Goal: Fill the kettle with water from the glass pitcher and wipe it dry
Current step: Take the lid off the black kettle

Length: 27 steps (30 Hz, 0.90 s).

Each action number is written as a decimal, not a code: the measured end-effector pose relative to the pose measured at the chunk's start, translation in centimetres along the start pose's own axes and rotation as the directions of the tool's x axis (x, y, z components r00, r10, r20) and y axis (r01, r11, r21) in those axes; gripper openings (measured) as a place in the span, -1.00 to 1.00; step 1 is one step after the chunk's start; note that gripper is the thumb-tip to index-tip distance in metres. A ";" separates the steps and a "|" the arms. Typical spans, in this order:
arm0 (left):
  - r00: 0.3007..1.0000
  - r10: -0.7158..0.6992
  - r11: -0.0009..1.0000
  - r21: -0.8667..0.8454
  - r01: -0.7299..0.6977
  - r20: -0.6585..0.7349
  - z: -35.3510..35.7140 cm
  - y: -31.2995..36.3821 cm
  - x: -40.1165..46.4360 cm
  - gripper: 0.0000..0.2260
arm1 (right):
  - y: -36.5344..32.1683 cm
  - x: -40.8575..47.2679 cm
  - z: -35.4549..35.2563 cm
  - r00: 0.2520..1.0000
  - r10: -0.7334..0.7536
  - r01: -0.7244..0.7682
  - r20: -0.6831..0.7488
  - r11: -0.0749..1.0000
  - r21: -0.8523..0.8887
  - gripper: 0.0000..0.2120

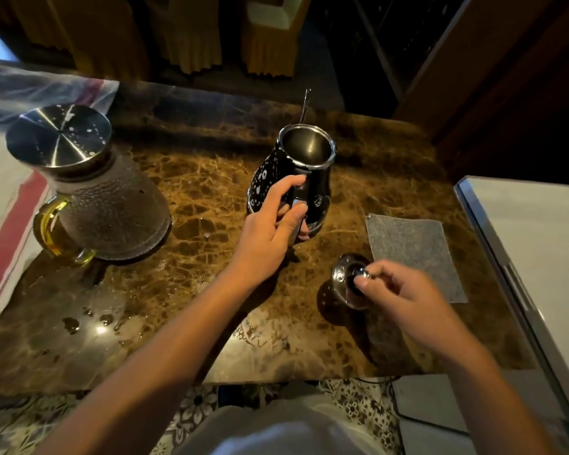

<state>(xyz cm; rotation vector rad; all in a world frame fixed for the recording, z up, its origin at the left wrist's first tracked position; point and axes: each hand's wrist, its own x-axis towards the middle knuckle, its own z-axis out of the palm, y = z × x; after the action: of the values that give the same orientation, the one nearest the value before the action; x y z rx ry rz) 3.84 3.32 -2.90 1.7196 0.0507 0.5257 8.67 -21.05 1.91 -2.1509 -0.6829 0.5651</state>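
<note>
On the brown marbled stone surface (pixel 184 198), a black kettle with white speckles and a chrome rim (pixel 296 178) stands upright, its mouth uncovered. Curled around the kettle's handle, the left hand (pixel 270 231) grips it. Just right of the kettle lies a grey rectangular cloth (pixel 414 251). Near the kettle's front, the right hand (pixel 398 290) pinches the knob of the round metal lid (pixel 345 280). Well left of the kettle stands a textured glass pitcher with a steel lid and yellow handle (pixel 109 205).
</note>
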 end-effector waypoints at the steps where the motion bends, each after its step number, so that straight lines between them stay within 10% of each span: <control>1: 1.000 0.003 1.000 0.010 -0.003 -0.002 0.0 0.0 0.0 -0.63 | 0.8 -0.3 0.5 1.000 0.021 -0.021 -0.004 1.000 -0.020 -0.86; 27: 0.990 0.073 0.977 0.210 -0.046 -0.123 1.3 0.4 -0.5 -0.63 | 3.6 -0.9 6.4 0.985 0.159 -0.152 0.071 0.983 -0.100 -0.85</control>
<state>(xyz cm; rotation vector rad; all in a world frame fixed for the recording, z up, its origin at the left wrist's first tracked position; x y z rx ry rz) 3.79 1.93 -2.83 1.8915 0.1521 0.6976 5.20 -20.05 -4.59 -2.2938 -0.5975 0.7170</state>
